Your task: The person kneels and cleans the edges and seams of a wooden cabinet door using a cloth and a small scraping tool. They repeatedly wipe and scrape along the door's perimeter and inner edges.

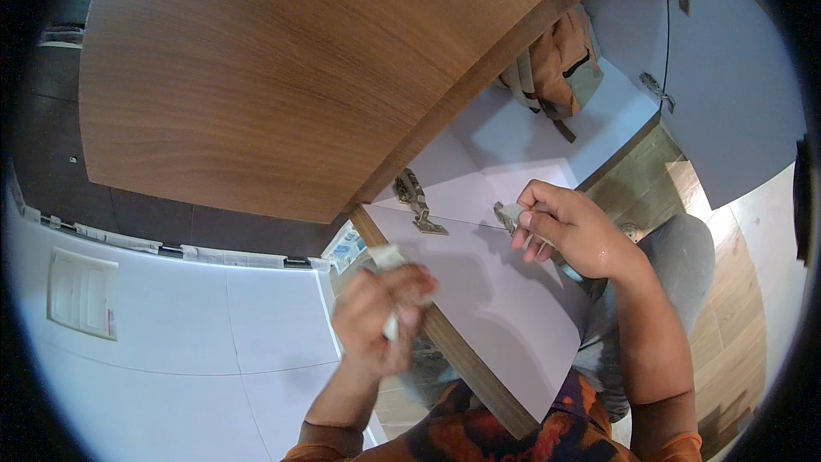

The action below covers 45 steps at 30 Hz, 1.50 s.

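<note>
My left hand is a bit blurred, fingers curled tight round a bunched white cloth, at the wood-coloured edge of the open left door; can't tell if the cloth touches it. My right hand is farther right, over the door's pale inner face, thumb and fingers pinching a small pale piece, mostly hidden, right by the lower hinge; contact there unclear. Another metal hinge sits left of it, joining door to cabinet. Wood-grain cabinet top fills the far left. Inside, at the far right, an orange-and-grey backpack lies on the pale cabinet floor. Right door is open too, two hinges showing. White wall on the left with a switch plate, dark tiles above. My grey-clad knee is near right, over wood-look floor.
</note>
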Each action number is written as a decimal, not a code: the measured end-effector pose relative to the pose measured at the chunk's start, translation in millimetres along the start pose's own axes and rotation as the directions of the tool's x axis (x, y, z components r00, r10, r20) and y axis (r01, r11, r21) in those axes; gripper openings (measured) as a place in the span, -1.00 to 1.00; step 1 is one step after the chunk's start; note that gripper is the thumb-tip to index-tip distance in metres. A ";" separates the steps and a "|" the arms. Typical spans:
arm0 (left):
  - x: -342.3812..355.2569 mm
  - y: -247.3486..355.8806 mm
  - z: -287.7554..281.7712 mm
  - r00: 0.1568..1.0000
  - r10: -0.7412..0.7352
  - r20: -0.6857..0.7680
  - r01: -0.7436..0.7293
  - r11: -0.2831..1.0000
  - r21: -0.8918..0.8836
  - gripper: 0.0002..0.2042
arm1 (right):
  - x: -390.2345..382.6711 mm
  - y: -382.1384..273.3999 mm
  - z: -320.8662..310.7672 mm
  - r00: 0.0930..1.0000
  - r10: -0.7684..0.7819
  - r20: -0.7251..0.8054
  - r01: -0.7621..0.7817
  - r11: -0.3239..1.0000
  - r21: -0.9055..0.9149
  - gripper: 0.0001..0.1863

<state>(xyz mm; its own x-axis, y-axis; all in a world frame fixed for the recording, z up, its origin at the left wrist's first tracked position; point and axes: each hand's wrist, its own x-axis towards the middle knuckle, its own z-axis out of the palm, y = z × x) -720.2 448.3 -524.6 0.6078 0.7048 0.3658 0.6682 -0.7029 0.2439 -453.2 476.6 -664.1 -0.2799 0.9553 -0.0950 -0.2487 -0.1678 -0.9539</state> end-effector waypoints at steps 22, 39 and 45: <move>-73.6 62.7 -40.8 0.968 0.250 0.016 -0.229 0.909 -0.350 -0.76 | 77.1 -57.0 61.7 0.911 -0.291 0.294 0.334 0.936 -0.108 -0.70; -48.2 3.4 17.3 0.973 -0.138 -0.187 0.076 0.949 -0.306 -0.65 | 75.9 -17.3 89.2 0.859 -0.417 0.297 0.332 0.895 0.298 -0.79; -49.4 1.0 20.9 0.972 -0.134 -0.194 0.055 0.929 -0.365 -0.66 | 71.4 -15.5 92.4 0.862 -0.425 0.278 0.337 0.888 0.312 -0.80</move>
<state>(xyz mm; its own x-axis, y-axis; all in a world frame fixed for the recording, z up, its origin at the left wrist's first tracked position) -740.6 414.7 -561.1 0.4182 0.7601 0.4973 0.4975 -0.6497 0.5747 -555.1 524.9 -629.8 -0.3933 0.8266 0.4025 -0.6043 0.0975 -0.7908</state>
